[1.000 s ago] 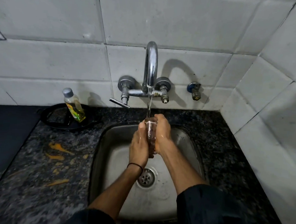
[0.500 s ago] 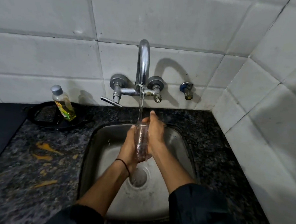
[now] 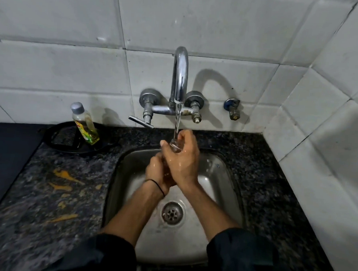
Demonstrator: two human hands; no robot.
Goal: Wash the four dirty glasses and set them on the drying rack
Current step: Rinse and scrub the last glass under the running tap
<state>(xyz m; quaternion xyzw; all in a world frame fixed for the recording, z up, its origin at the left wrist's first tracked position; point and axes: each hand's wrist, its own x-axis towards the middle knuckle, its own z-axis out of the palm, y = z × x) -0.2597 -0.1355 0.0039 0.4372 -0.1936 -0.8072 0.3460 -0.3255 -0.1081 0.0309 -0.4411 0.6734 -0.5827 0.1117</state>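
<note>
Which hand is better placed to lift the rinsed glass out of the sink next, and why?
Probably the right hand: it wraps the glass near its upper end under the tap stream, while the left hand only cups the lower part. No drying rack is in view.

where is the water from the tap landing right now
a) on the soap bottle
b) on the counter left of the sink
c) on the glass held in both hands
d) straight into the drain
c, the stream from the tap falls onto the glass gripped between the left hand and right hand over the sink.
</note>
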